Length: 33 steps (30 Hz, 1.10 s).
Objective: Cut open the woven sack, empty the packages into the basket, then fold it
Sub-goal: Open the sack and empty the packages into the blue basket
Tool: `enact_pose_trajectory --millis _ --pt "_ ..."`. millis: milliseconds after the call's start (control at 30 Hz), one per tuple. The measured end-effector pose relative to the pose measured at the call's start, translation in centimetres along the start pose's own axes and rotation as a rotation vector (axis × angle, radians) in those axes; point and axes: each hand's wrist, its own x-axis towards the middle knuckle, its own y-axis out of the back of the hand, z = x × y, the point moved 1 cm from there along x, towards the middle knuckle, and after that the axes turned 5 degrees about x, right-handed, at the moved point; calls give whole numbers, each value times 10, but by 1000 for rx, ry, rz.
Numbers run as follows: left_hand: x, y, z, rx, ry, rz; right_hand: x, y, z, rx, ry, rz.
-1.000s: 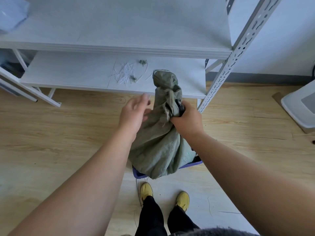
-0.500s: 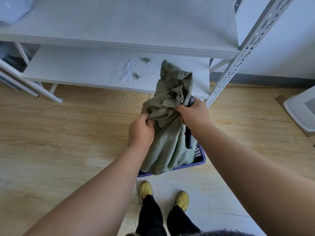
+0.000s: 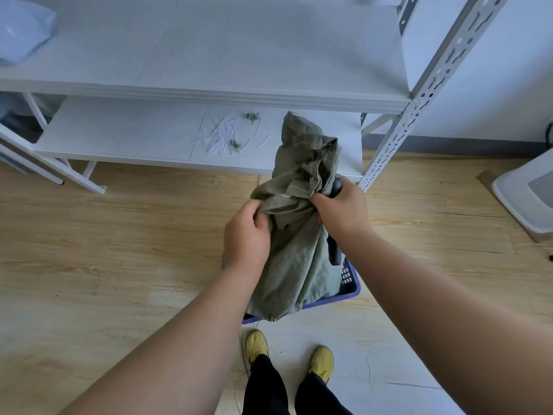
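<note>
A white metal shelving unit [image 3: 209,94] fills the twelve o'clock half of the view above the wood floor [image 3: 89,250]. Below it the green woven sack [image 3: 296,250] hangs bunched over the blue basket [image 3: 350,287] at six o'clock of the hands, its lower end draped inside; whether packages remain is hidden. The right hand [image 3: 341,211] has its fingers clamped on the sack's gathered neck together with a dark tool handle [image 3: 334,250], probably the cutter. The left hand [image 3: 247,232] pinches a fold at nine o'clock of the bundle. To do this well, both hands should lift the closed end high and shake over the basket. Compared with a second ago, the left hand has gone from open and reaching to gripping cloth.
</note>
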Motion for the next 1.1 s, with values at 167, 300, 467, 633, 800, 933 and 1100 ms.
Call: enact_pose_trajectory --millis 167,300,467,633,800,933,1100 --pt "-6 -4 -19 110 17 -183 4 4 12 22 -163 -72" --pt "-15 -7 -5 -200 -105 -147 7 7 7 155 -276 -88" --pt "-23 -14 7 -284 -34 -210 6 1 -1 20 -334 -360" --pt "-4 -7 4 -208 124 -119 6 -1 5 2 -196 -392" --pt "10 6 5 -424 437 -76 -10 -11 25 -143 -99 -390" --pt "16 3 15 -393 481 -221 -24 -35 46 -304 -77 -381" --pt "26 9 2 -548 194 -450 -7 -30 58 -162 -220 -88"
